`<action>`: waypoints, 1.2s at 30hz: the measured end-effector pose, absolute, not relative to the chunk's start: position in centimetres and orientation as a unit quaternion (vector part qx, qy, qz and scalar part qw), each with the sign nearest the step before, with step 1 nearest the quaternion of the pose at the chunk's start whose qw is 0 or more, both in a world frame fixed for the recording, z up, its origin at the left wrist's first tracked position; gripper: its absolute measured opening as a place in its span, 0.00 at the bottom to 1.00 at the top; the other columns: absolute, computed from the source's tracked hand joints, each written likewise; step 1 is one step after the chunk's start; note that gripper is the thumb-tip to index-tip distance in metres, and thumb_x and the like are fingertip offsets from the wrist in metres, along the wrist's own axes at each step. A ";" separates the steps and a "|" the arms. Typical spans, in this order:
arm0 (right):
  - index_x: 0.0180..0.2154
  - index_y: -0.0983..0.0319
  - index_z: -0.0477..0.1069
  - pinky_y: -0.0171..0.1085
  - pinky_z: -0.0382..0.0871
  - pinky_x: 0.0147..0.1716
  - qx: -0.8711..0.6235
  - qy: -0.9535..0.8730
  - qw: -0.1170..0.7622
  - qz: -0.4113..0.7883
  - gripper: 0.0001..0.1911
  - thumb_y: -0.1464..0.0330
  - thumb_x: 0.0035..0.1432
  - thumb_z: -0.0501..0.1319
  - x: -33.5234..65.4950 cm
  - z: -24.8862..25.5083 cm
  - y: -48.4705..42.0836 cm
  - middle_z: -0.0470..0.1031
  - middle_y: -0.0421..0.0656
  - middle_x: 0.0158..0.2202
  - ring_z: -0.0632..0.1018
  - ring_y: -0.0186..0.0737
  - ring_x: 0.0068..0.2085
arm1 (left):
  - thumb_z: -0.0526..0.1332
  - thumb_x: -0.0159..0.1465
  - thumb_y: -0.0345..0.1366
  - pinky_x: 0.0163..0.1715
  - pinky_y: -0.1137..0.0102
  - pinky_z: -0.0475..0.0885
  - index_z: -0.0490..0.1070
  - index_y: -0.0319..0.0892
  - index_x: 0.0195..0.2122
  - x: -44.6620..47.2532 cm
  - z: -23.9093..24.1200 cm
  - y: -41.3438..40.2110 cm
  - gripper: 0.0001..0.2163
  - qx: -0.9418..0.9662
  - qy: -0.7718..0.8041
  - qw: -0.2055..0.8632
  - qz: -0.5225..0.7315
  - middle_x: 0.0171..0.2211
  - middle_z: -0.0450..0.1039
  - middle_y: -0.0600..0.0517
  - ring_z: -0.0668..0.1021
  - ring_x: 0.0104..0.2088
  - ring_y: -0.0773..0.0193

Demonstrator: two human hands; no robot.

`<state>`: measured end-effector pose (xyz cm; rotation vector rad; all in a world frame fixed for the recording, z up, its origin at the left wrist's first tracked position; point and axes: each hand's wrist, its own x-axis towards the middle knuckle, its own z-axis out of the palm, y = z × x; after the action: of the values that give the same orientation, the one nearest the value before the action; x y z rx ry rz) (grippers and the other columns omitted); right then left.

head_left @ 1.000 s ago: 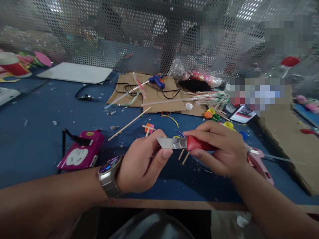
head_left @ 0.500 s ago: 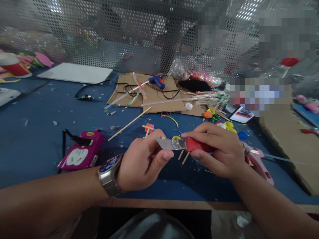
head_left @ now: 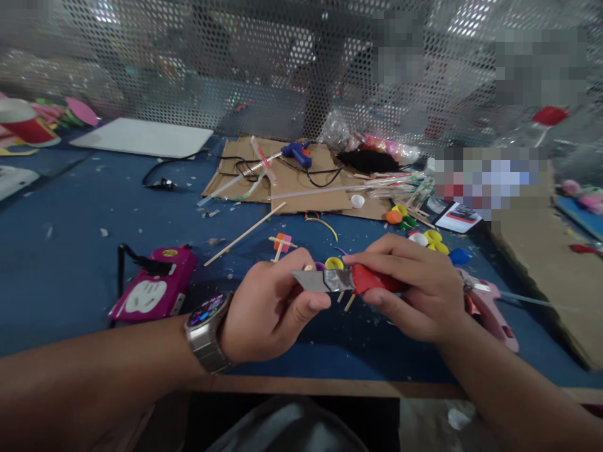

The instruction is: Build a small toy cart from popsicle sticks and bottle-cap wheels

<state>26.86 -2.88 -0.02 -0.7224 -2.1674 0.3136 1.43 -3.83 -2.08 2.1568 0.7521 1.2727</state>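
My right hand [head_left: 414, 289] is closed around the red handle of a utility knife [head_left: 377, 279]. Its wide blade points left and lies over the fingers of my left hand [head_left: 271, 307]. That hand is curled shut, its thumb just below the blade. The pale end of a wooden stick [head_left: 308, 268] shows between its fingers; the rest of the stick is hidden. Behind the blade are a yellow bottle cap [head_left: 334, 263] and a purple one, partly covered. Two thin sticks [head_left: 349, 302] lie under the knife.
A magenta power block [head_left: 157, 285] stands left, a pink glue gun [head_left: 492, 314] right. Farther back, cardboard [head_left: 311, 194] bears a blue glue gun [head_left: 298, 153] and clear tubes. A long stick [head_left: 245, 233], an orange-and-pink piece [head_left: 283, 242] and coloured caps [head_left: 432, 237] lie between.
The knife blade has dropped slightly and tilted, its tip shifting a little left. More of the yellow cap and the stick end now shows. My left hand has barely moved.
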 end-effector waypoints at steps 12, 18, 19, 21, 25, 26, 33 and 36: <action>0.53 0.66 0.84 0.36 0.78 0.36 -0.286 -0.854 0.411 0.137 0.18 0.60 0.71 0.68 26.9 -0.2 -2.7 0.82 0.48 0.39 0.82 0.39 0.37 | 0.55 0.80 0.53 0.19 0.70 0.57 0.64 0.44 0.33 1.5 -1.9 -3.9 0.22 0.787 0.285 0.274 0.473 0.24 0.60 0.59 0.62 0.19 0.71; 0.53 0.67 0.85 0.36 0.77 0.35 -0.286 -0.857 0.406 0.138 0.18 0.60 0.72 0.67 26.8 0.0 -2.8 0.82 0.49 0.39 0.82 0.39 0.37 | 0.54 0.81 0.50 0.20 0.72 0.56 0.64 0.43 0.33 1.6 -2.0 -3.8 0.21 0.795 0.268 0.260 0.478 0.25 0.60 0.60 0.62 0.20 0.74; 0.52 0.67 0.85 0.36 0.77 0.35 -0.285 -0.857 0.405 0.140 0.18 0.60 0.72 0.67 26.8 0.0 -2.8 0.82 0.49 0.39 0.82 0.39 0.37 | 0.54 0.81 0.49 0.20 0.72 0.56 0.64 0.43 0.33 1.6 -2.0 -3.7 0.20 0.797 0.263 0.256 0.479 0.25 0.60 0.60 0.63 0.20 0.74; 0.52 0.67 0.85 0.36 0.77 0.35 -0.283 -0.858 0.403 0.146 0.19 0.59 0.73 0.66 26.8 0.1 -2.8 0.82 0.49 0.38 0.82 0.39 0.36 | 0.54 0.82 0.47 0.21 0.72 0.57 0.64 0.43 0.33 1.6 -2.0 -3.6 0.19 0.803 0.252 0.248 0.479 0.26 0.61 0.60 0.63 0.21 0.74; 0.52 0.67 0.84 0.35 0.76 0.35 -0.276 -0.861 0.396 0.162 0.20 0.58 0.74 0.65 26.8 0.1 -2.8 0.82 0.49 0.38 0.82 0.38 0.36 | 0.53 0.82 0.49 0.21 0.72 0.56 0.64 0.43 0.33 1.6 -1.9 -3.5 0.20 0.813 0.246 0.230 0.476 0.25 0.60 0.60 0.62 0.20 0.74; 0.52 0.67 0.84 0.35 0.77 0.35 -0.276 -0.862 0.393 0.163 0.20 0.57 0.75 0.65 26.8 0.1 -2.8 0.82 0.49 0.38 0.82 0.38 0.36 | 0.53 0.81 0.50 0.21 0.71 0.56 0.64 0.44 0.33 1.6 -1.8 -3.6 0.21 0.814 0.246 0.227 0.475 0.24 0.60 0.60 0.61 0.20 0.73; 0.53 0.64 0.84 0.36 0.78 0.36 -0.274 -0.864 0.393 0.156 0.20 0.56 0.75 0.64 26.5 -0.1 -3.0 0.83 0.48 0.38 0.82 0.38 0.36 | 0.54 0.81 0.50 0.21 0.69 0.57 0.62 0.45 0.32 1.6 -2.0 -3.5 0.21 0.822 0.237 0.237 0.461 0.24 0.63 0.59 0.61 0.19 0.71; 0.53 0.64 0.84 0.36 0.79 0.37 -0.275 -0.867 0.387 0.151 0.20 0.55 0.76 0.63 26.3 0.0 -3.0 0.83 0.48 0.38 0.83 0.38 0.37 | 0.54 0.81 0.48 0.22 0.69 0.58 0.62 0.45 0.32 1.6 -2.2 -3.5 0.19 0.820 0.224 0.239 0.470 0.24 0.64 0.58 0.65 0.21 0.70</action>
<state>26.32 -3.02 -0.04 -0.6988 -2.2063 0.3846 1.62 -3.49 -2.16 2.2452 0.6128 1.2880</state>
